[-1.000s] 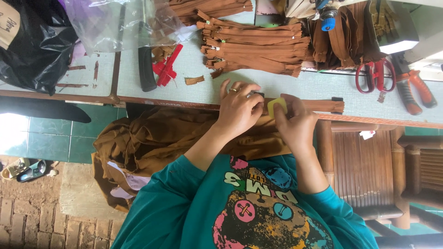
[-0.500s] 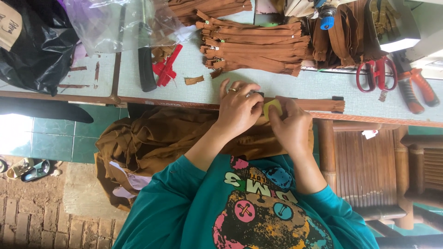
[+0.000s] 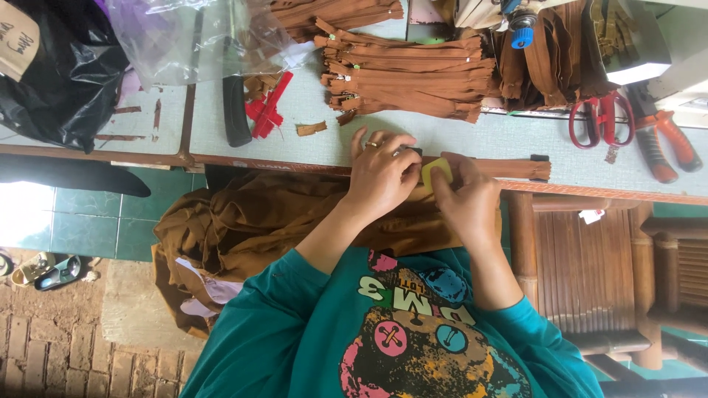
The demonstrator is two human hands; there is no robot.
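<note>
Pinching a small yellow piece [image 3: 435, 171], perhaps tailor's chalk, though it is mostly hidden behind the fingers, the right hand [image 3: 468, 199] is closed on it at the near edge of the table [image 3: 310, 147]. The left hand [image 3: 380, 173], a ring on one finger, lies curled just beside it, fingertips pressing down on a long brown zipper [image 3: 516, 169] that runs along that same edge to a dark end stop; whether the left hand also pinches the slider I cannot tell. Both hands touch each other over the zipper.

From the head camera, the one view here, the work looks to be midway. One zipper is under the hands, and a heap of brown fabric [image 3: 243, 221] hangs from the table edge down over the lap, seemingly joined to that zipper or about to be. Farther back on the table lies a stack of brown zippers [image 3: 405, 77], lined up side by side and apparently untouched, so a good deal seems left to do. Scraps of red tape [image 3: 267, 114] and a brown offcut [image 3: 311, 128] lie near the stack. To the right, red-handled scissors [image 3: 599, 118] and orange-handled pliers [image 3: 667, 144] rest well apart from both hands, unused for now. A black bag [image 3: 51, 81] and a clear plastic bag [image 3: 184, 40] sit at the far left.
</note>
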